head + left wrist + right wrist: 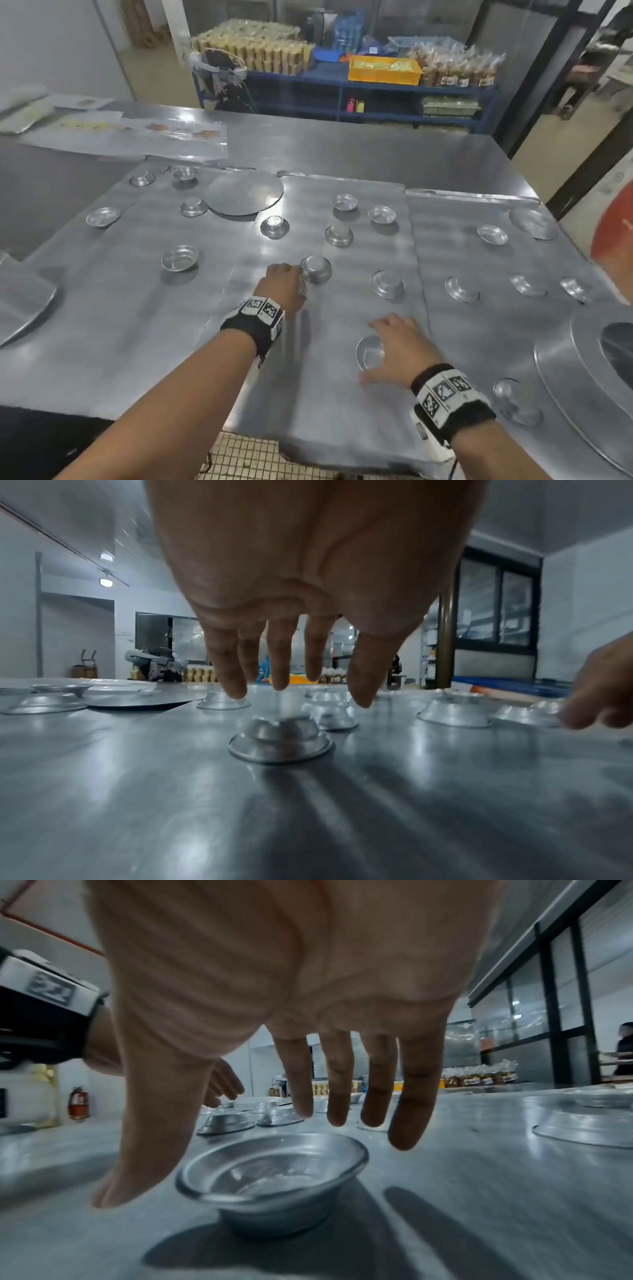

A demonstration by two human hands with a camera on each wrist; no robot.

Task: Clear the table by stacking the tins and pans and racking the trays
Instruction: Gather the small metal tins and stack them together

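Several small aluminium tins lie scattered over flat metal trays (472, 205) on the steel table, some upright, some upside down. My left hand (284, 279) (298, 696) hovers with fingers spread over an upside-down tin (280, 737), which it mostly hides in the head view. Another upside-down tin (315, 268) (334, 715) sits just beyond its fingertips. Spread above an upright empty tin (368, 353) (274, 1172) near the table's front edge is my right hand (390, 346) (246, 1139), thumb to the tin's left and fingers past its far rim. Neither hand holds anything.
A flat round pan (245, 197) lies at the back centre. Large round pans (582, 370) sit at the right front, with another pan (20, 301) at the left edge. Blue shelving (342, 89) with packaged goods stands behind. A person (625, 1047) stands far right.
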